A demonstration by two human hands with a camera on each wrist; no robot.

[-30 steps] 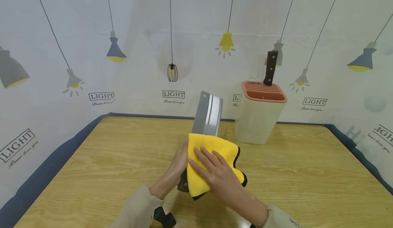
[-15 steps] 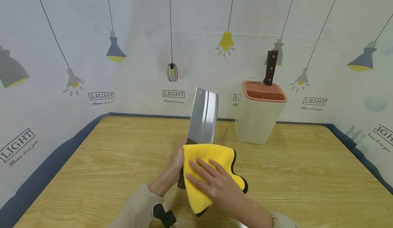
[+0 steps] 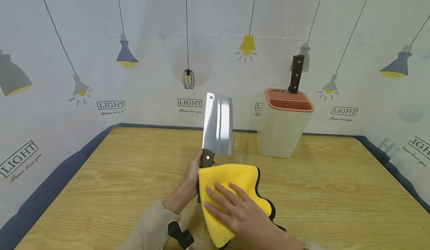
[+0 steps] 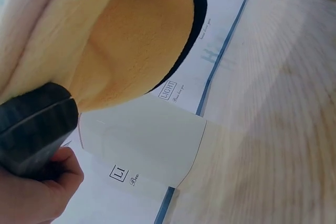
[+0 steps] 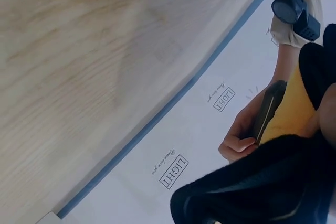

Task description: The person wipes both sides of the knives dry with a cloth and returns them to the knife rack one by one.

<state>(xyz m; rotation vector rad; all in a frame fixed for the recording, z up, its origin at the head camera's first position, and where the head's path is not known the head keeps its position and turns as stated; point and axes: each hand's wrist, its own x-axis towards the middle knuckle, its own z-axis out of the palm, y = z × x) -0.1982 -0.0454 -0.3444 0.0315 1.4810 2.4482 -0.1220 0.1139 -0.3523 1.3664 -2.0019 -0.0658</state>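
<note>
My left hand [image 3: 191, 175] grips the dark handle of a cleaver [image 3: 217, 125], holding it upright above the table with the broad steel blade pointing up. A yellow cloth [image 3: 231, 172] with black edging covers the lower handle and part of the left hand. Over the cloth lies my right hand [image 3: 240, 209], its fingers spread on top and holding it; the thumb is hidden. In the left wrist view the handle's butt [image 4: 39, 124] shows beside the cloth's folds. The right wrist view shows the left fingers curled round the handle [image 5: 270, 108].
A cream knife holder [image 3: 277, 136] with an orange slotted top stands at the back right of the wooden table [image 3: 134, 160]. One dark-handled knife [image 3: 296, 74] stands in it. A lamp-patterned sheet [image 3: 151, 74] hangs behind. A black wrist camera [image 3: 181, 235] sits on the left sleeve.
The right hand and cloth have slid down off the blade to the handle. The cleaver has shifted left and turned more upright, so its whole blade and the handle's top now show.
</note>
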